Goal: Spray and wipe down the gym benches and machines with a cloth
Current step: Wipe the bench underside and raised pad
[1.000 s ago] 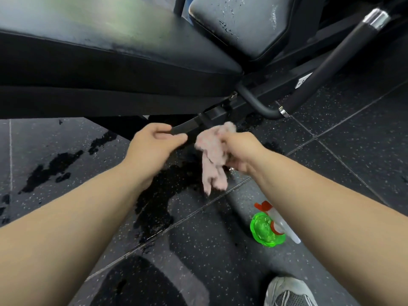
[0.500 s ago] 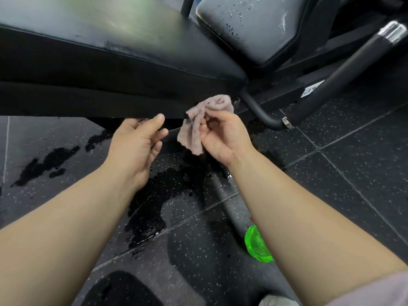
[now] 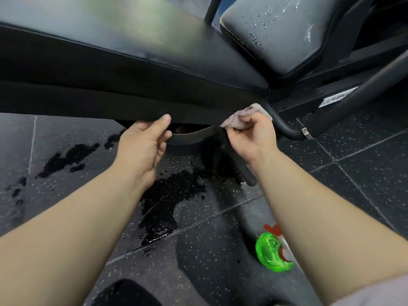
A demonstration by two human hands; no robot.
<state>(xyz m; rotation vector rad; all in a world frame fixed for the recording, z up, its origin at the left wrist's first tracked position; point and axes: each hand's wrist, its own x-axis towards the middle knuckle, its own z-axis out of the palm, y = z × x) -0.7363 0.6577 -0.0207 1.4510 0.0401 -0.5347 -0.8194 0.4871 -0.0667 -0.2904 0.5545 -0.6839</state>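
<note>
A long black padded bench [image 3: 132,69] fills the upper half of the head view. Beyond it a second black pad [image 3: 284,34] carries spray droplets. My right hand [image 3: 251,135] grips a pink-grey cloth [image 3: 247,115] bunched against the bench's lower edge. My left hand [image 3: 143,142] pinches a thin dark strip [image 3: 194,134] that curves out from under the bench; its thumb touches the bench's lower edge. A green spray bottle [image 3: 271,252] with a red trigger lies on the floor under my right forearm, partly hidden.
The floor is black speckled rubber tile [image 3: 364,173] with wet dark patches [image 3: 167,195] below the bench. A black tubular frame bar [image 3: 357,93] with a metal clip runs at the right. A dark foot piece [image 3: 245,171] sits under my right wrist.
Both hands rose toward the bench's underside. The cloth went from hanging loose to bunched against the lower edge. My left hand took hold of the dark strip.
</note>
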